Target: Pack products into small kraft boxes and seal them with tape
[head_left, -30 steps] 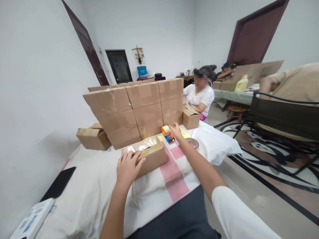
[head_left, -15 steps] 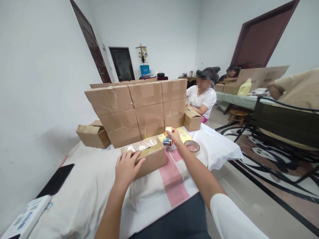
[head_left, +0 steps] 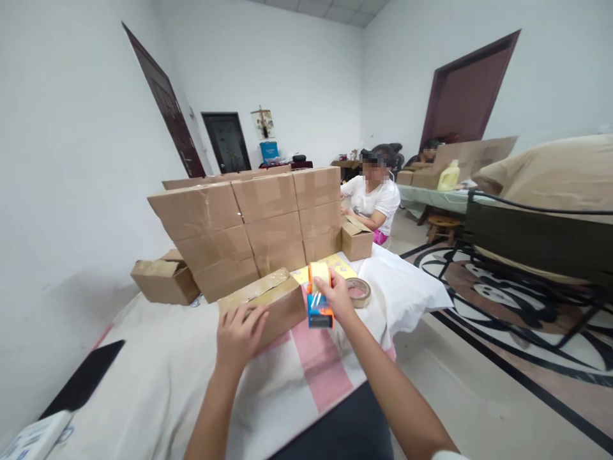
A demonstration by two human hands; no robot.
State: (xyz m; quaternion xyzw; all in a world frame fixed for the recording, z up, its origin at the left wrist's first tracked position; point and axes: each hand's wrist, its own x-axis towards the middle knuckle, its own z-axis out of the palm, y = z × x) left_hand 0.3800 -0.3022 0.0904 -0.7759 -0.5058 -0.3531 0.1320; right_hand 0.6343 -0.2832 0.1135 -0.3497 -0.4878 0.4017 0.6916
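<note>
In the head view a small cardboard box (head_left: 275,310) lies lengthwise in front of me, its top flaps down and meeting along a seam. My left hand (head_left: 239,332) rests on the near left end of that box, fingers spread over the top. Just off the box's right end, my right hand (head_left: 339,295) is closed around an orange and blue tape dispenser (head_left: 320,297) with a roll of tape in it. Beside that hand a loose roll of tape (head_left: 358,292) lies on the white cloth. Partly behind the dispenser is a yellow sheet (head_left: 338,263).
Stacked cardboard boxes (head_left: 268,220) form a wall behind my box. Another box (head_left: 163,278) stands left, and a smaller one (head_left: 357,239) right. A person in a white shirt (head_left: 376,201) sits beyond. A black flat object (head_left: 86,377) lies at the table's left edge.
The box's raised near flap has gone down, so its top is now covered. My right hand has brought the tape dispenser nearer to me, and the view has shifted slightly.
</note>
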